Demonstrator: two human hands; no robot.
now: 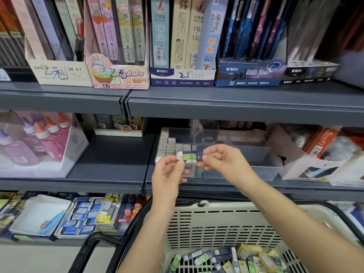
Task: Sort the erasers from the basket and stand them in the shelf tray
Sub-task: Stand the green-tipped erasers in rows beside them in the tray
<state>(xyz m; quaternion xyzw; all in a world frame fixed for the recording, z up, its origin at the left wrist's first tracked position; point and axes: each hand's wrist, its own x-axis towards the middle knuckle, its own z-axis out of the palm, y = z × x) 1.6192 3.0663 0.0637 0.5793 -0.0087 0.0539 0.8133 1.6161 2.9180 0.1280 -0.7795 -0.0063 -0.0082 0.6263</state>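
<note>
A white eraser in a green and dark blue sleeve [189, 155] lies level between both hands, just in front of the clear shelf tray [262, 170]. My left hand [169, 175] pinches its white left end. My right hand [224, 161] pinches its dark blue right end. Several white erasers [169, 146] stand in rows in the tray's left part. The cream basket [222, 225] below holds several loose erasers [236, 259] in green, yellow and dark sleeves.
Grey shelf edges [236, 107] run above and below the tray. Glue bottles in a box [33, 142] stand at the left, a paper display box [307, 164] at the right. Trays of small stationery [86, 215] fill the lower left shelf.
</note>
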